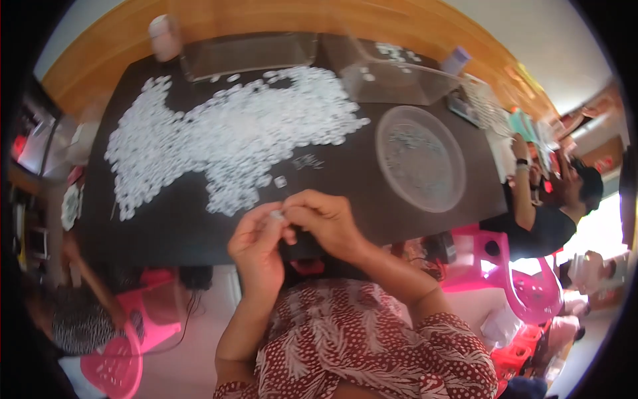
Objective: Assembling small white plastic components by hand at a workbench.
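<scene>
Close to the near edge of the dark table (pixel 166 243), my two hands meet. My left hand (pixel 258 243) is closed, pinching a small white piece (pixel 276 215) between thumb and fingers. At that same piece, the fingers of my right hand (pixel 327 221) are pinched together; what they hold is too small to make out. Just beyond my fingers lies a single squarish white piece (pixel 280 181). A few thin metal-looking bits (pixel 307 161) are scattered farther off. A wide heap of small white pieces (pixel 246 126) spreads over the table's left and middle.
A round clear dish (pixel 458 174) of small greyish bits stands at right. Clear rectangular tubs (pixel 405 85) sit along the far side, beside a pale bottle (pixel 163 40). Pink chairs (pixel 535 292) flank the table. People work nearby, one in black (pixel 555 226) at right.
</scene>
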Demonstrator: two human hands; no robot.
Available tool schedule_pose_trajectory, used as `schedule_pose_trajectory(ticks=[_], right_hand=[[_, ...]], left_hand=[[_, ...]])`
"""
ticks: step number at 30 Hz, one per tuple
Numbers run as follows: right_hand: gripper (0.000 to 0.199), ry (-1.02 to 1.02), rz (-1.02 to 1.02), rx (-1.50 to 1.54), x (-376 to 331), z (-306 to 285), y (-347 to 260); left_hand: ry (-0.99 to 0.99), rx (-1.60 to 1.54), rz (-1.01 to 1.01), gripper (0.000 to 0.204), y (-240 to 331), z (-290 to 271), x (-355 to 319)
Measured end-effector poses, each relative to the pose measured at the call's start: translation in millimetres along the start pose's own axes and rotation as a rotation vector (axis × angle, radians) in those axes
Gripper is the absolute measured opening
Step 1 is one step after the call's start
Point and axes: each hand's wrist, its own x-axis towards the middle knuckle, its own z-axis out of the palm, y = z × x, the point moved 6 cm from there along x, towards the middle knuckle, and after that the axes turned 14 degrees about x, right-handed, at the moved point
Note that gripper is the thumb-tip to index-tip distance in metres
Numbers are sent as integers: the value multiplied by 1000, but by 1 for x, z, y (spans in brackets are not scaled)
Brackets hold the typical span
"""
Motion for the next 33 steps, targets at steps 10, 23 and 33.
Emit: schedule_pose_trajectory(ticks=[10, 23, 33], right_hand=[[19, 98, -10, -155, -5, -13, -7], [12, 85, -84, -155, -9, -8, -10], [11, 81, -158, -235, -10, -6, -3]], left_hand=[[34, 88, 43, 22, 0, -3, -7], [75, 271, 11, 15, 2, -7, -15], [99, 366, 59, 16, 3, -10, -18]])
